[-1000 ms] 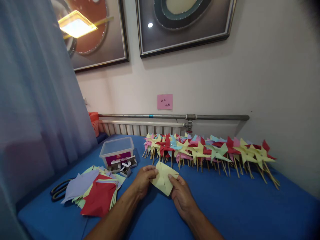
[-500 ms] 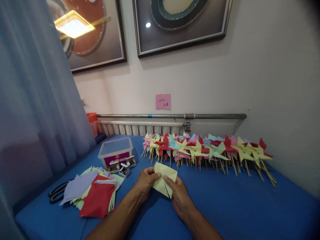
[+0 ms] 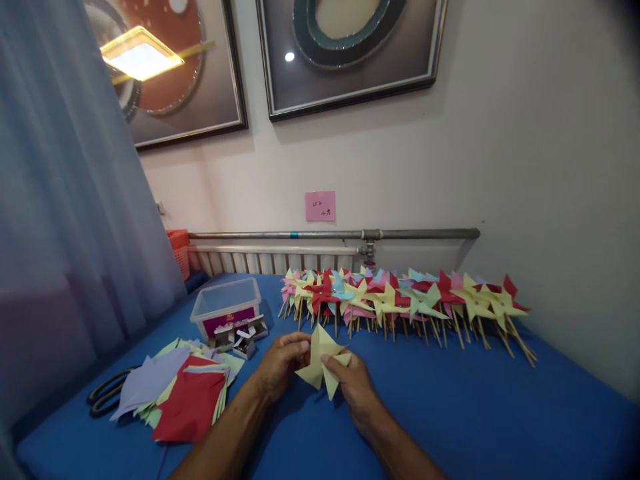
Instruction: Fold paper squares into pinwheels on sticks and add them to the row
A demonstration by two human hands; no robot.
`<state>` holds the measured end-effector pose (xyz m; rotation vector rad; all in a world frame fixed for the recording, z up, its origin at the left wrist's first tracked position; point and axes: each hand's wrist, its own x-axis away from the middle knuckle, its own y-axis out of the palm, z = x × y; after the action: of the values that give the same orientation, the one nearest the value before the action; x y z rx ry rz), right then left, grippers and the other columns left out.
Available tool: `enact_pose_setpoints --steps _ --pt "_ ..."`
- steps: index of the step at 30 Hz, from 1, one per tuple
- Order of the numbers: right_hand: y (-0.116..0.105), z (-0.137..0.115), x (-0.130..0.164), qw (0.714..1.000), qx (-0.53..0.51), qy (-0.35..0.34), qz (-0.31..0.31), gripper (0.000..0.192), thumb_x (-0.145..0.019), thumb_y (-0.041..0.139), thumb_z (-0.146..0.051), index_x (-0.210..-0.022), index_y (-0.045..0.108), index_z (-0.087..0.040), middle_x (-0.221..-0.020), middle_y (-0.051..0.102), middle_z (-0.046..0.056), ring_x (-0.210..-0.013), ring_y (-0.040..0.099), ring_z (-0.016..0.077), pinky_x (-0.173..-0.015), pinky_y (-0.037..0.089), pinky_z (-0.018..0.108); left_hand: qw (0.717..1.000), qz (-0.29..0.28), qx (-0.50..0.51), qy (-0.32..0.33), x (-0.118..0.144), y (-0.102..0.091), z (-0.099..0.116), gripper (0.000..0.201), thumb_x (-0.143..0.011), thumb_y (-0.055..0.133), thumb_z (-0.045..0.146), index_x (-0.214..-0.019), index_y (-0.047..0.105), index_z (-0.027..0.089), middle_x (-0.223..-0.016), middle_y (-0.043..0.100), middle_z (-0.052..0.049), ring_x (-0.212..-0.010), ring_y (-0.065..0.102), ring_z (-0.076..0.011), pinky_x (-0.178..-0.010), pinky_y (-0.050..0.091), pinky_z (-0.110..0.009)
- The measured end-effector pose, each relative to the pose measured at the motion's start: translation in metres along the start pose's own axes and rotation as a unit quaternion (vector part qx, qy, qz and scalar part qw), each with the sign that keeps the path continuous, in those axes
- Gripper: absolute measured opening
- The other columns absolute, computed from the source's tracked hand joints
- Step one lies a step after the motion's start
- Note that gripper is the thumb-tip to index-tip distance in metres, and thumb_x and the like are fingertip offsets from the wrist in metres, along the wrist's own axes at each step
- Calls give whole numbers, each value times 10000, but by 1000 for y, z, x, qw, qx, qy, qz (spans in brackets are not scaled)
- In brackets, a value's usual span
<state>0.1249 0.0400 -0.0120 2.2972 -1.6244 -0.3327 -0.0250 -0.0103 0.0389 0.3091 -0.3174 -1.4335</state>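
The left hand (image 3: 279, 365) and the right hand (image 3: 351, 385) are both pinching a yellow paper pinwheel (image 3: 321, 361), fingers closed narrowly on its folded points, the right thumb pressing at its centre. The pinwheel is sitting between the two hands, just above the blue table (image 3: 475, 413) near its front middle.

To the left, a loose stack of coloured paper squares (image 3: 185, 397) is lying on the blue cover, a red sheet on top and a lilac one beside it. A pair of black scissors (image 3: 103, 397) is resting just left of the stack. Behind the stack, small metal clips (image 3: 243, 335) are lying against a clear plastic box (image 3: 227, 305).

Along the back, a long row of finished pinwheels on sticks (image 3: 405, 303) is lying near the wall, below a grey pipe (image 3: 330, 235) and a pink note (image 3: 320, 206)
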Motion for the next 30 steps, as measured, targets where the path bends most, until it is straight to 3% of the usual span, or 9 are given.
enact_pose_setpoints --steps 5,8,12,16,25,30 --pt "-3 1 -4 999 44 -2 5 364 -614 865 -413 -869 730 -191 -723 774 35 -633 707 211 -603 551 296 997 25 -74 12 -1 -2 1 376 -512 905 375 -700 691 130 -533 590 4 -492 474 -90 -544 357 -227" --pt "-3 0 -2 999 40 -8 26 399 -604 880 -413 -907 745 -190 -791 799 48 -685 728 230 -637 569 313 997 32 -69 15 -1 -1 1 393 -513 901 401 -649 630 150 -523 583 8 -490 479 -93 -547 364 -225" --pt "3 -8 6 999 -51 -3 13 488 -637 886 -445 -1027 738 -192 -918 818 71 -766 755 262 -695 594 358 999 19 -41 8 -1 1 -1 424 -527 921 403 -653 601 156 -526 579 12 -497 491 -90 -564 374 -220" --pt "9 -19 15 993 -117 16 -6 508 -654 892 -450 -1053 730 -182 -911 813 82 -807 763 281 -715 607 379 1000 4 -17 9 -1 2 -3 433 -522 942 384 -655 599 155 -542 590 13 -493 491 -83 -568 378 -222" --pt "12 -30 20 991 -131 29 -19 537 -636 914 -426 -1072 734 -170 -935 814 97 -867 769 309 -754 608 395 999 6 -29 19 -4 0 -5 505 -489 963 442 -659 578 163 -571 611 9 -488 502 -94 -523 349 -230" --pt "9 -27 18 991 -131 31 -8 548 -628 921 -415 -1077 731 -166 -909 816 93 -838 770 302 -773 598 402 996 35 -73 44 -6 1 -6 496 -483 958 447 -680 613 149 -583 638 -6 -494 516 -102 -530 371 -236"
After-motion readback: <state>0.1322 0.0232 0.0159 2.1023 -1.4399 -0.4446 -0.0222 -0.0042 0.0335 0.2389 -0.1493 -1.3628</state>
